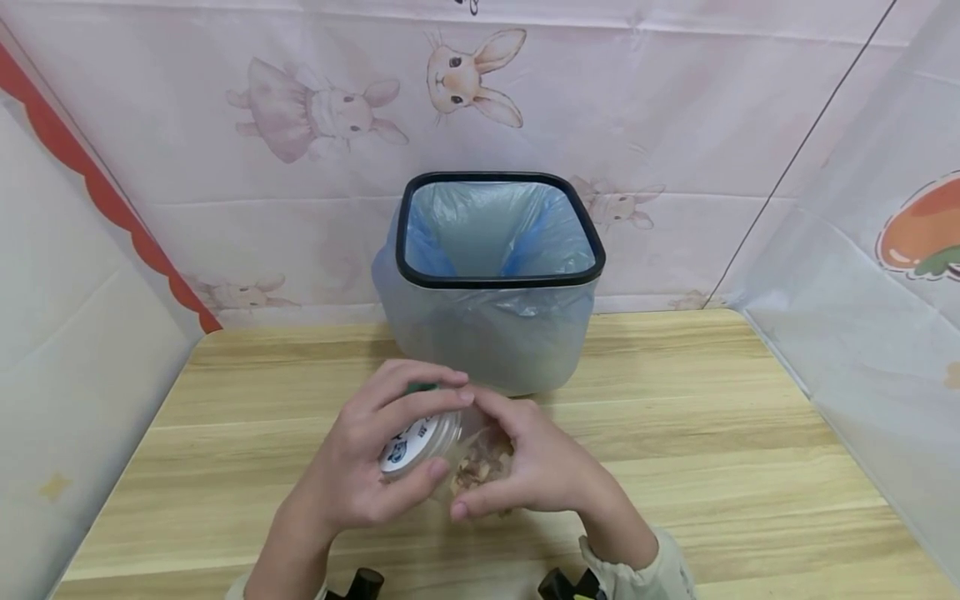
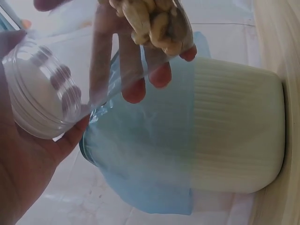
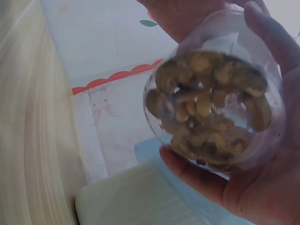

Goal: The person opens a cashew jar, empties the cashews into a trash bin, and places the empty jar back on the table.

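A clear plastic jar (image 2: 101,96) lies tilted between both hands, with cashew nuts (image 2: 154,21) gathered near its base. My left hand (image 1: 360,442) curls its fingers and thumb round the lid (image 1: 408,446), which bears a white printed label. The lid is at the jar's mouth; whether it is screwed tight I cannot tell. With fingers and thumb about its body, my right hand (image 1: 547,458) holds the jar near the nut-filled end. The right wrist view looks at the jar's round bottom, the cashews (image 3: 201,108) showing through it.
Just beyond the hands stands a pale bin (image 1: 487,342) with a black rim (image 1: 501,282) and a blue bag liner (image 1: 427,237). It rests on a wood-grain table (image 1: 697,433). A pink rabbit-print backdrop (image 1: 187,125) rises behind, with pale side panels left and right.
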Tool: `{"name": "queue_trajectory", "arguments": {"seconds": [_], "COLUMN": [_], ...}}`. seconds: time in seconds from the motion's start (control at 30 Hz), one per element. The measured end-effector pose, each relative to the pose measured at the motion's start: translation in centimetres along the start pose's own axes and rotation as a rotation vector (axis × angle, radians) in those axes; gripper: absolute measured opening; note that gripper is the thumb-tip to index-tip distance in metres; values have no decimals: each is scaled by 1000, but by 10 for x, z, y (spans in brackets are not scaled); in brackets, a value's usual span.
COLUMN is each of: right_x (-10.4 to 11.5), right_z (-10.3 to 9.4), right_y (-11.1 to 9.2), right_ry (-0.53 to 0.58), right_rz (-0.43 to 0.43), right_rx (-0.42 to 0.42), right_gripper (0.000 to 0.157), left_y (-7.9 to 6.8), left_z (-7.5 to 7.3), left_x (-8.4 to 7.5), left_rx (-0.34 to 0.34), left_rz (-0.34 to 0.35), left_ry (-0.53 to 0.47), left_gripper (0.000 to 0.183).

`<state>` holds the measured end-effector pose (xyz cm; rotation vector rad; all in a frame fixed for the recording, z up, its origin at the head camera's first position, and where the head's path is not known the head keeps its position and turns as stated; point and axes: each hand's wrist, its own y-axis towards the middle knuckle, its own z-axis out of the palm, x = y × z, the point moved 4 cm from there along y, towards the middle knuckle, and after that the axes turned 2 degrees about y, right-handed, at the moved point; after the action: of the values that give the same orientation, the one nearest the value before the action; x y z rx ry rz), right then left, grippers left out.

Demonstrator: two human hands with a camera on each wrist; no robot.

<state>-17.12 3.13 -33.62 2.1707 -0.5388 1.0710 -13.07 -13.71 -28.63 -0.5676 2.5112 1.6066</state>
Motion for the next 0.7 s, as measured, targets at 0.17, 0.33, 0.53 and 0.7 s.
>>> {"name": "queue_trajectory", "arguments": {"seconds": [0.17, 0.33, 0.53, 0.7], "right_x": [1, 1, 0, -1], "right_z": [1, 0, -1, -3], "right_y": [1, 1, 0, -2], "right_ry": [-148, -235, -197, -40], "right_rz": [36, 54, 65, 45], "right_rx": [-73, -115, -99, -17], "right_gripper": [100, 98, 97, 93], "left_y": [-2, -5, -5, -1], "left_z": [1, 2, 1, -1], "left_x": [5, 9, 8, 4], "left_rx": [-24, -32, 0, 15], "left_rz": [-72, -135, -133, -36], "left_ry": [82, 120, 97, -2], "left_gripper": [35, 34, 40, 45]}}
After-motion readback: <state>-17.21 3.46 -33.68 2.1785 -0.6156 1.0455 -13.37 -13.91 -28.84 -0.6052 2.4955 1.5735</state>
